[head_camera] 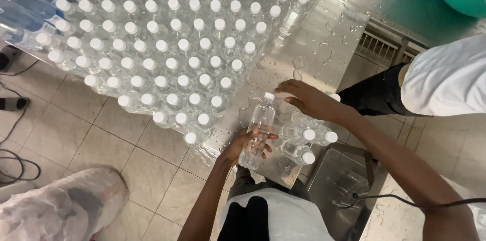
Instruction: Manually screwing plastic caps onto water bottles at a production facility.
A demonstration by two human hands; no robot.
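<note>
My left hand [246, 142] grips a clear plastic water bottle [259, 125] with a white cap, held tilted over the edge of a wet steel table [309, 48]. My right hand [306, 99] reaches forward with fingers spread, resting above a small cluster of capped bottles [304, 137] at the table's near corner. It holds nothing that I can see.
A large mass of clear white-capped bottles [167, 43] covers the table's left part. Another person in a white shirt [448, 76] stands at the right. A plastic-wrapped bundle [61, 205] lies on the tiled floor, with black cables [15, 162] at far left.
</note>
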